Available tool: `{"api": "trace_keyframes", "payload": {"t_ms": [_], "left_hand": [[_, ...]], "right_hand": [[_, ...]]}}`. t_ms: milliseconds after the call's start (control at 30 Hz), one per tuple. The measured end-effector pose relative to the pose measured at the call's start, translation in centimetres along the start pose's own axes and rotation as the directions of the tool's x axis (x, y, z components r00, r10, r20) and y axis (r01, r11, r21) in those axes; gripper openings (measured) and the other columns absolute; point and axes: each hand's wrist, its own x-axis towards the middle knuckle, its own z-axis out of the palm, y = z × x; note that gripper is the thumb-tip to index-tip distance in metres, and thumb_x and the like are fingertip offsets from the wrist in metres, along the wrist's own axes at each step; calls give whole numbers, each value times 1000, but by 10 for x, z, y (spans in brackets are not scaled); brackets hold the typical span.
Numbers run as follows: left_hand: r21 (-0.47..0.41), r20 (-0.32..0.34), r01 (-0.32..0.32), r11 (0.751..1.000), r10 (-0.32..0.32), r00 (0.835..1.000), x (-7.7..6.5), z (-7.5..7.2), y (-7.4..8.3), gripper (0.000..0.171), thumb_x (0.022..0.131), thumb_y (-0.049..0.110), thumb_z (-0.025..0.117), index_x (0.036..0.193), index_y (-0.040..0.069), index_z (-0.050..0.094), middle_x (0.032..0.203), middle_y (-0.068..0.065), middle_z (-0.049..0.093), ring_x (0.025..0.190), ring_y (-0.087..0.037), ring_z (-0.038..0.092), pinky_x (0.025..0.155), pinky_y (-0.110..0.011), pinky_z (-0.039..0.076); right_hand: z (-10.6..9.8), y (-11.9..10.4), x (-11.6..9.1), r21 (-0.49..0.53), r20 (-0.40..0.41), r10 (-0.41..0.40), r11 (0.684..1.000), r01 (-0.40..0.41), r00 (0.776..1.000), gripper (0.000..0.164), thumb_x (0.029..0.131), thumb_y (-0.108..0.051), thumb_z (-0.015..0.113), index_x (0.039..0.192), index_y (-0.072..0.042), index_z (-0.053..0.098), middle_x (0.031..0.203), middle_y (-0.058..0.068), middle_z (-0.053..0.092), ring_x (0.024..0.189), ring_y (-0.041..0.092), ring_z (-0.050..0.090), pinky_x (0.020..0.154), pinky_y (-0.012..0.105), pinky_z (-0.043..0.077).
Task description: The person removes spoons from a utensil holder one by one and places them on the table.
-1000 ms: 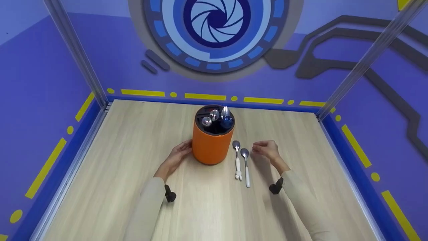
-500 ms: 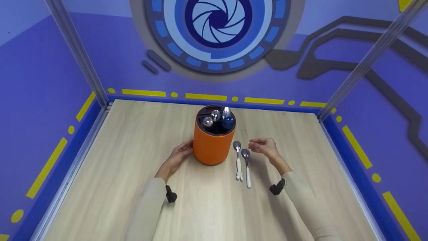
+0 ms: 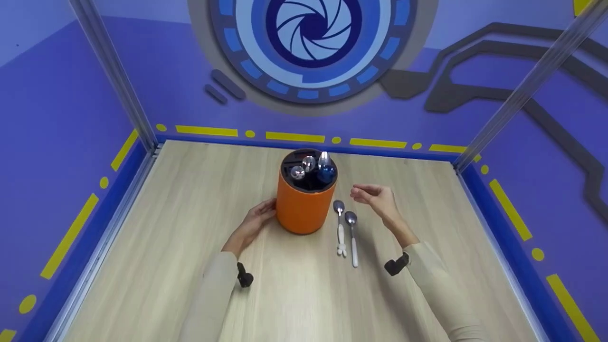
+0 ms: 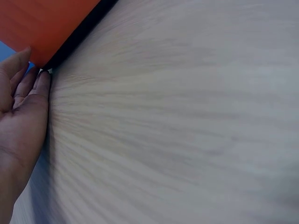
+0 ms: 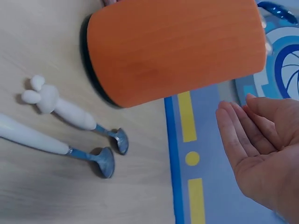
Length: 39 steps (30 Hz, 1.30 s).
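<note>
An orange cylindrical utensil holder (image 3: 304,209) with a black top stands on the table. Several spoons stick up from its top, among them a shiny silver one (image 3: 298,172) and a blue one (image 3: 326,174). My left hand (image 3: 251,225) touches the holder's left side low down, its fingers fairly straight. To the right of the holder, my right hand (image 3: 380,202) hovers above the table with nothing in it, fingers extended. Below it lie two spoons side by side: one with a white rabbit-shaped handle (image 3: 341,237), the other with a plain white handle (image 3: 354,249).
The wooden table (image 3: 285,294) is bordered by blue-purple printed panels (image 3: 166,71) at the back and both sides. Metal posts (image 3: 111,71) rise at the back corners. A small black camera (image 3: 395,265) is worn on each wrist.
My right hand has risen and moved away from me, up past the spoons' bowls toward the holder's upper right. The left hand, holder and spoons stay in place.
</note>
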Motion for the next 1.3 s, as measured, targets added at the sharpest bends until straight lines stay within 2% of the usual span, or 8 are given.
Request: {"api": "trace_keyframes", "payload": {"t_ms": [200,333,500,633,767,1000,1100,1300], "left_hand": [[-6,14,-3,1000,3,1000,-2,-1,-1,55,101,9,62,154,8,46,164,-11,39,155,-27,32,127,-42,34],[-40,31,5,999,-3,1000,-3,-1,-3,63,97,-1,64,156,7,42,166,-13,35,156,-29,29,125,-44,35],[-41,26,1,999,0,1000,-3,-2,-4,70,92,-9,67,156,6,41,166,-13,34,157,-28,27,126,-42,33],[-27,20,-13,1000,13,1000,-2,0,-4,72,89,-9,70,155,6,43,165,-13,36,156,-29,28,128,-41,29],[-21,21,-14,1000,15,1000,-2,1,-4,73,88,-8,72,154,7,44,165,-12,37,156,-28,30,129,-40,29],[2,20,-22,1000,22,1000,-2,2,-3,76,87,-8,74,155,5,43,165,-13,37,156,-28,30,127,-39,31],[-9,14,-38,999,38,999,-2,2,-3,76,87,-9,74,155,4,43,164,-15,37,155,-29,31,126,-40,33],[24,6,-58,998,57,998,-3,6,-2,78,86,-13,72,156,2,40,165,-18,35,155,-32,31,127,-43,32]], "right_hand": [[3,-17,-6,28,32,-85,996,84,996,39,97,-15,70,125,13,66,119,29,72,96,14,77,89,24,62],[5,-29,-11,38,41,-147,989,146,988,38,97,-11,70,123,16,65,118,32,71,94,13,77,88,23,62],[9,-46,-18,49,40,-193,980,191,980,31,96,-8,70,120,12,69,115,28,74,92,9,77,88,24,62],[13,-56,-21,66,39,-215,975,212,976,30,95,-8,72,121,8,71,118,27,73,95,9,77,90,25,62],[18,-62,-20,56,43,-219,975,216,975,35,93,-9,74,124,8,69,121,26,72,100,8,76,92,24,61],[28,-67,-11,96,44,-237,968,232,970,35,93,-2,72,125,11,67,119,28,72,103,17,76,92,25,62],[32,-70,-6,133,33,-243,962,236,970,35,93,-1,71,125,11,67,120,28,71,101,13,76,92,26,62],[42,-72,-3,176,29,-234,958,226,972,34,94,2,69,127,11,66,124,28,69,97,7,75,91,27,62]]}}
